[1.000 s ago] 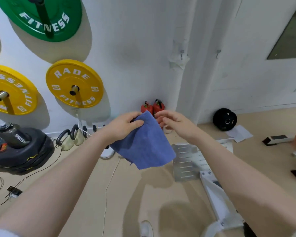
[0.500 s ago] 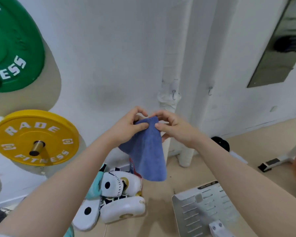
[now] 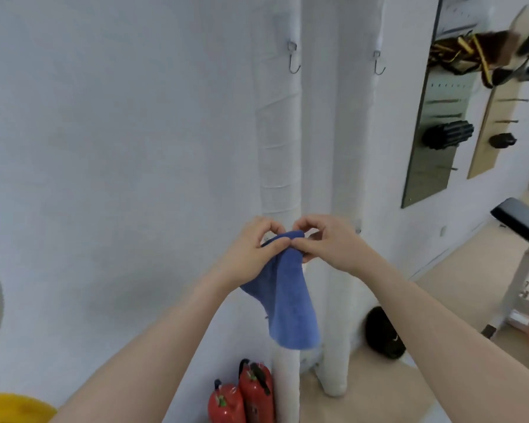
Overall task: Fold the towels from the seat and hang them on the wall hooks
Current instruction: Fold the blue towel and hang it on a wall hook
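A folded blue towel (image 3: pixel 287 303) hangs down in front of the white wall. My left hand (image 3: pixel 254 251) and my right hand (image 3: pixel 327 242) pinch its top edge close together, fingertips almost touching. Two metal wall hooks are fixed high above my hands: the left hook (image 3: pixel 293 59) on the wrapped white pipe and the right hook (image 3: pixel 378 63) on the wall beside it. Both hooks are bare. The towel's top edge sits well below them.
Two wrapped white pipes (image 3: pixel 280 154) run down the wall corner. Two red fire extinguishers (image 3: pixel 245 395) stand at the bottom. A black weight plate (image 3: pixel 384 332) leans low on the right, a bench (image 3: pixel 519 221) juts in further right, and a mirror (image 3: pixel 431 117) hangs on the right wall.
My view has risen and moved closer to the wall, so the hooks now sit high in frame. My hands have drawn together on the towel's top edge, bunching it narrower.
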### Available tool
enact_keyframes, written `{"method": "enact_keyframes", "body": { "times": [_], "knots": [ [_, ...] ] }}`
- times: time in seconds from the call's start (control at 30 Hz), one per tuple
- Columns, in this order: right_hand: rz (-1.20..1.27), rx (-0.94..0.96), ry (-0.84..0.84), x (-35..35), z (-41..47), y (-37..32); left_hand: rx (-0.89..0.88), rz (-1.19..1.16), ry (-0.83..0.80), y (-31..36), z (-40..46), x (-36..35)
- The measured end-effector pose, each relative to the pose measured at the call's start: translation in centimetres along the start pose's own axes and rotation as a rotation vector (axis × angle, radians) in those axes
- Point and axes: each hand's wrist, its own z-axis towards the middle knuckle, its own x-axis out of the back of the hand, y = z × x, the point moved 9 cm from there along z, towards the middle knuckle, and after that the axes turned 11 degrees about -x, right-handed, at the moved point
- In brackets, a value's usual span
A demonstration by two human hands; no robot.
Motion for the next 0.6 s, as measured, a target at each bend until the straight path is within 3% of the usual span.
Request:
{"method": "enact_keyframes", "body": {
  "times": [0.17, 0.4, 0.6],
  "knots": [
    [-0.172, 0.207, 0.037, 5.3, 8.5, -3.7, -0.076, -0.059, 0.012, -0.2, 10.0, 2.5],
    [0.086, 0.320, -0.008, 12.5, 20.0, -6.4, -0.118, -0.226, 0.125, 0.0, 22.4, 6.4],
    [0.365, 0.354, -0.014, 16.9, 27.5, -8.3, -0.160, -0.103, 0.321, 0.0, 29.5, 9.7]
  ]
}}
